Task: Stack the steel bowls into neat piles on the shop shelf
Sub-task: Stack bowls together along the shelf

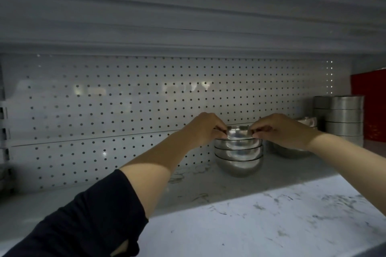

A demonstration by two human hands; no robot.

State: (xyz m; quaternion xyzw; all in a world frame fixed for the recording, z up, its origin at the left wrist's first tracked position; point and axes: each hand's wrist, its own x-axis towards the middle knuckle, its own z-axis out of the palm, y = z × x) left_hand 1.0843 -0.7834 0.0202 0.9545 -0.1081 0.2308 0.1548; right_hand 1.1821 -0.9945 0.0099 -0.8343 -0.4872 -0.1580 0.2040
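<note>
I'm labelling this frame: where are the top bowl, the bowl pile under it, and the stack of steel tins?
top bowl (238, 132), head view, inner wall.
bowl pile (238, 164), head view, lowest bowl's side.
steel tins (342, 115), head view, second tin's side.

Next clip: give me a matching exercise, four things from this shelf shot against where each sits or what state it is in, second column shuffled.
Things:
1. top bowl
2. bowl pile
3. straight-sided tins
4. red panel

Places or states:
A. at the far right edge, behind the tins
B. pinched at its rim by the left hand and right hand
C. nested, standing on the shelf mid-frame
D. stacked near the shelf's right end

Pairs: 1-B, 2-C, 3-D, 4-A
</note>
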